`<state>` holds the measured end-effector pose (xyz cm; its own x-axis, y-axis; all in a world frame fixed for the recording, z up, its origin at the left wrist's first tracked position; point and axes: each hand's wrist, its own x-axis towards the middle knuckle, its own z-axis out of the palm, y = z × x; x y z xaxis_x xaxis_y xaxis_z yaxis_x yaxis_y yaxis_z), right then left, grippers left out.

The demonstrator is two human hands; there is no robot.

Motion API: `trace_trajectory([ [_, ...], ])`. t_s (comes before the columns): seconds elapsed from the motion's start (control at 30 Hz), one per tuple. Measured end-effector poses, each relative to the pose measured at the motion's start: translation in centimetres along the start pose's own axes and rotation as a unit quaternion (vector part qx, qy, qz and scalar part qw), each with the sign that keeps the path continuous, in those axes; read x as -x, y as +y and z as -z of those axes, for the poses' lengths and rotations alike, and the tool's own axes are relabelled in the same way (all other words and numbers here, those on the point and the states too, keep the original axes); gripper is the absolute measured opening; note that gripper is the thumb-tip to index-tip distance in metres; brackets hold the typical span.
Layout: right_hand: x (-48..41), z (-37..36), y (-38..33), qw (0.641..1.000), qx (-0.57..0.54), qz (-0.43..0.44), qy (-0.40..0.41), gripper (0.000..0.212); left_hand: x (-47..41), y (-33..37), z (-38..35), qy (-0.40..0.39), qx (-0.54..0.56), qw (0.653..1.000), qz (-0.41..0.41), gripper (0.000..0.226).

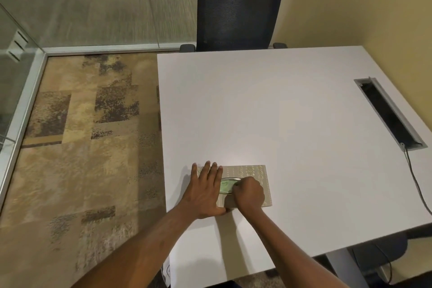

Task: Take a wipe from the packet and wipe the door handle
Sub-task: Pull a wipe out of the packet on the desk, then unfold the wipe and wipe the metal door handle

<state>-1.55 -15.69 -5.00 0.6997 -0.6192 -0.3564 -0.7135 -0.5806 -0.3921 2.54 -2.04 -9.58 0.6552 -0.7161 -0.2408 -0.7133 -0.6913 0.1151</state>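
Note:
A flat beige patterned wipe packet (253, 172) lies on the white table (292, 112) near its front left part. In its middle is an oval opening where a pale green wipe (226, 186) shows. My left hand (205, 190) lies flat, fingers spread, pressing down the packet's left end. My right hand (249, 192) is bunched over the opening, its fingertips pinching the green wipe. No door handle is in view.
A black mesh office chair (238, 4) stands at the table's far edge. A grey cable slot (389, 112) is set in the table at the right, with a cable (418, 182) running down. Patterned carpet (81, 147) and a glass wall (14, 77) lie to the left.

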Motion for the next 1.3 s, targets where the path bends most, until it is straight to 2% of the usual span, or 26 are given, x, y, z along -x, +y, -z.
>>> trace_trajectory([
  [0.13, 0.1, 2.0, 0.7, 0.993, -0.117, 0.020, -0.013, 0.039, 0.2, -0.5, 0.4, -0.030, -0.020, 0.999, 0.003, 0.124],
  [0.2, 0.1, 3.3, 0.8, 0.979, -0.200, 0.015, -0.033, 0.032, 0.2, -0.7, 1.0, -0.030, -0.014, 0.999, 0.004, 0.123],
  [0.3, 0.8, 5.6, 0.2, 0.947, -0.309, 0.004, -0.084, 0.019, 0.5, -1.3, 2.7, 0.013, -0.014, 1.000, -0.012, 0.109],
  [0.4, 1.8, 8.1, -1.4, 0.920, -0.371, 0.034, -0.117, 0.009, 1.2, -2.7, 5.5, 0.086, 0.001, 0.996, -0.019, 0.084],
  [0.47, 3.0, 9.9, -2.8, 0.906, -0.392, 0.077, -0.142, 0.016, 2.3, -3.5, 7.3, 0.123, 0.057, 0.991, -0.012, 0.073],
  [0.53, 4.4, 11.6, -4.5, 0.888, -0.409, 0.120, -0.173, 0.021, 3.7, -3.7, 9.1, 0.142, 0.125, 0.982, -0.004, 0.071],
  [0.6, 5.9, 12.9, -6.2, 0.877, -0.409, 0.162, -0.193, 0.016, 5.4, -3.5, 10.9, 0.180, 0.165, 0.970, 0.001, 0.070],
  [0.7, 8.5, 14.3, -9.0, 0.862, -0.391, 0.221, -0.234, 0.013, 9.9, -2.9, 13.4, 0.289, 0.234, 0.928, 0.040, 0.058],
  [0.8, 11.2, 14.5, -11.7, 0.838, -0.372, 0.270, -0.294, 0.017, 14.8, -3.2, 15.3, 0.355, 0.248, 0.897, 0.087, 0.056],
  [0.93, 16.5, 13.0, -15.8, 0.790, -0.329, 0.343, -0.386, 0.033, 22.6, -3.8, 17.3, 0.431, 0.218, 0.861, 0.158, 0.032],
  [1.07, 25.1, 10.4, -20.1, 0.713, -0.322, 0.379, -0.494, 0.035, 33.1, -3.6, 18.2, 0.515, 0.233, 0.779, 0.272, 0.021],
  [1.13, 28.9, 8.9, -21.6, 0.681, -0.319, 0.403, -0.522, 0.032, 37.3, -3.4, 18.7, 0.546, 0.254, 0.731, 0.321, 0.024],
  [1.2, 34.9, 6.7, -22.9, 0.654, -0.297, 0.436, -0.543, 0.037, 43.7, -2.9, 18.7, 0.584, 0.292, 0.654, 0.382, 0.031],
  [1.3, 44.4, 3.1, -23.9, 0.606, -0.282, 0.465, -0.581, 0.038, 53.2, -2.0, 18.1, 0.649, 0.311, 0.550, 0.424, 0.040],
])
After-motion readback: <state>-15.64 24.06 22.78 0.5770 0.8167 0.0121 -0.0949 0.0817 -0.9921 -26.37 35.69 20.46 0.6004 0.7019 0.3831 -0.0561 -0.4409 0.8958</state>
